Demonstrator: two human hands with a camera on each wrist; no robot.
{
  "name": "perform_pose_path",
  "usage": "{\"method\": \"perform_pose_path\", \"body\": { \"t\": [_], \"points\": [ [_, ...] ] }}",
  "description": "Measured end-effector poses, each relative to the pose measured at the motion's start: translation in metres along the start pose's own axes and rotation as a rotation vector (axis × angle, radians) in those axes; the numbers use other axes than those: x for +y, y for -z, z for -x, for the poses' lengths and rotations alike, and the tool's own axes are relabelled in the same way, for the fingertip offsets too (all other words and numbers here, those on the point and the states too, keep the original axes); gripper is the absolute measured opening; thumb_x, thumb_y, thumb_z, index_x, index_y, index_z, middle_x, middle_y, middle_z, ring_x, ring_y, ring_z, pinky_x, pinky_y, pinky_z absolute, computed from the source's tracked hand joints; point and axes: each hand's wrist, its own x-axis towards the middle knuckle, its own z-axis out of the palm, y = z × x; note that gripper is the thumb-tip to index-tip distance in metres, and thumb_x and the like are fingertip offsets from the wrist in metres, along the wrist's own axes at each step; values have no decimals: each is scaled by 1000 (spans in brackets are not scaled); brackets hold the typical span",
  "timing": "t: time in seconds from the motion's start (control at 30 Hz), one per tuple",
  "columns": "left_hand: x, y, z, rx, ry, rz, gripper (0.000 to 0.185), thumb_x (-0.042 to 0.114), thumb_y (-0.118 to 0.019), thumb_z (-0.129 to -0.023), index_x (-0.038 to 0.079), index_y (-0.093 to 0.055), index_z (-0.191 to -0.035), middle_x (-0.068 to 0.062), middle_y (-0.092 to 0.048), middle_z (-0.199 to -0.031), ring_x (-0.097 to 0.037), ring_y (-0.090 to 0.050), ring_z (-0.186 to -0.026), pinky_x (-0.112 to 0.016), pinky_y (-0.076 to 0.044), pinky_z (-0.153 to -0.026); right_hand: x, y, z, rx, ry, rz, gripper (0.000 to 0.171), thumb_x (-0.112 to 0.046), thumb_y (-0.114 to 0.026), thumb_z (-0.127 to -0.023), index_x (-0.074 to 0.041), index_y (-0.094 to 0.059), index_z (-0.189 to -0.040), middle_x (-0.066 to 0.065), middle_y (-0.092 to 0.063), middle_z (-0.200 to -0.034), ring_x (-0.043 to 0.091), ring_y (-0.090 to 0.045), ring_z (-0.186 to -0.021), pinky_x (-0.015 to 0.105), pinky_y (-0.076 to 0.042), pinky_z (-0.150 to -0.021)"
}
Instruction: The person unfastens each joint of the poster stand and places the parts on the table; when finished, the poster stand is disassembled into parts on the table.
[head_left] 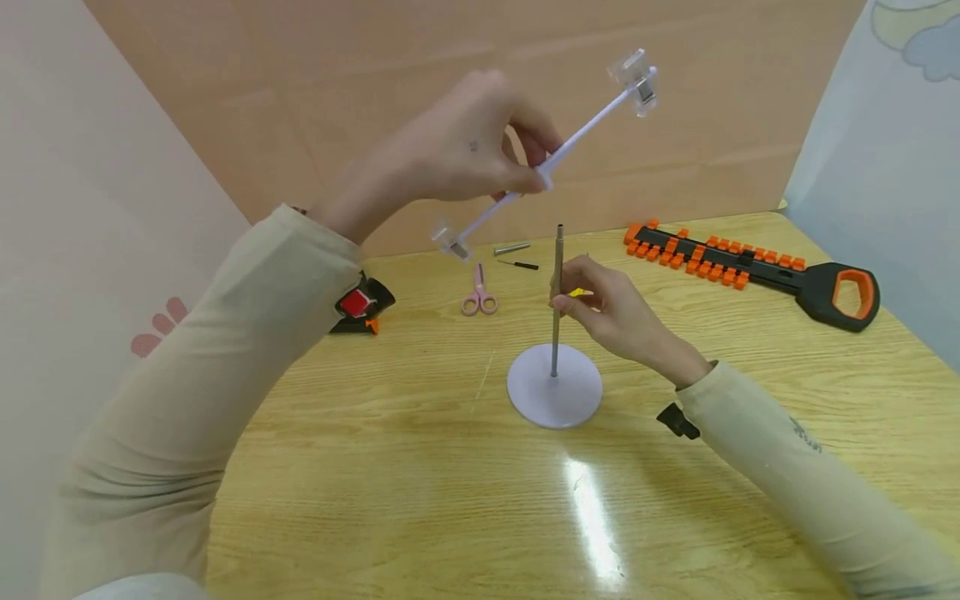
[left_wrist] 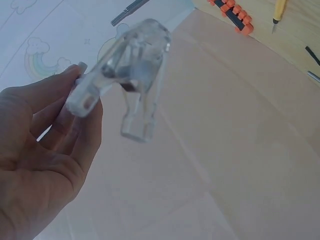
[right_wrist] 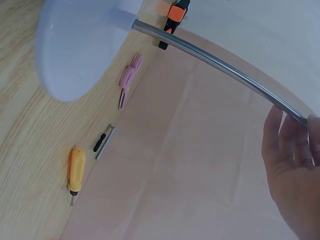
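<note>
My left hand (head_left: pixel 517 167) is raised above the table and pinches a white rod (head_left: pixel 577 133) with a clear plastic clip at each end, the upper clip (head_left: pixel 637 79) and the lower clip (head_left: pixel 450 240). In the left wrist view the fingers (left_wrist: pixel 75 125) hold the rod just behind a clear clip (left_wrist: pixel 132 75). My right hand (head_left: pixel 570 300) grips a thin upright metal pole (head_left: pixel 557 283) that stands in a round white base (head_left: pixel 555 387) on the wooden table. The right wrist view shows the pole (right_wrist: pixel 215 62), the base (right_wrist: pixel 75 45) and my fingers (right_wrist: pixel 290 150) round the pole.
Pink scissors (head_left: pixel 478 293), a small metal tube (head_left: pixel 512 247) and a black pin (head_left: pixel 519 264) lie behind the base. An orange and black tool (head_left: pixel 750 262) lies at the back right. A red and black device (head_left: pixel 360 307) sits at the left. Beige panels wall the table's back.
</note>
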Motion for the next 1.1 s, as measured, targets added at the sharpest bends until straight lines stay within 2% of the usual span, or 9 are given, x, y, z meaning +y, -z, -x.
{"method": "perform_pose_path", "body": {
  "t": [0.13, 0.3, 0.6, 0.87, 1.1],
  "points": [
    [0, -2, 4, 52, 42, 54, 21, 6, -71, -83, 4, -70, -105, -4, -68, -87, -10, -67, -69, -27, -55, -64, 0, 0, 1, 10, 3, 4, 20, 12, -59, -87, 5, -51, -103, 12, -61, -89, 21, -62, -79, 31, -55, -69],
    [-7, -9, 12, 120, 43, 144, 21, 6, -72, -82, 2, -70, -103, -6, -68, -87, -13, -67, -71, -28, -55, -63, 0, -1, 2, 23, 6, -4, 21, 13, -59, -86, 5, -52, -105, 12, -62, -90, 23, -62, -78, 25, -54, -69],
    [-21, -17, 24, 196, 58, 288, 22, 2, -72, -81, -1, -70, -102, -12, -67, -86, -22, -68, -69, -32, -55, -63, 2, -3, 3, 42, 5, -3, 22, 14, -60, -85, 7, -53, -104, 11, -62, -90, 21, -62, -78, 26, -54, -69],
    [-24, -22, 34, 310, 146, 442, 24, 2, -75, -79, -2, -69, -102, -16, -64, -87, -24, -68, -73, -36, -56, -66, 1, -3, 4, 49, -3, 7, 24, 15, -61, -84, 6, -53, -105, 14, -62, -90, 28, -63, -79, 28, -55, -69],
    [-29, -33, 45, 376, 196, 521, 26, 3, -74, -80, -3, -68, -105, -16, -65, -89, -25, -68, -76, -35, -56, -65, 1, -4, 5, 55, -6, -2, 27, 18, -61, -82, 6, -53, -105, 15, -62, -90, 25, -63, -81, 27, -55, -70]
  ]
}}
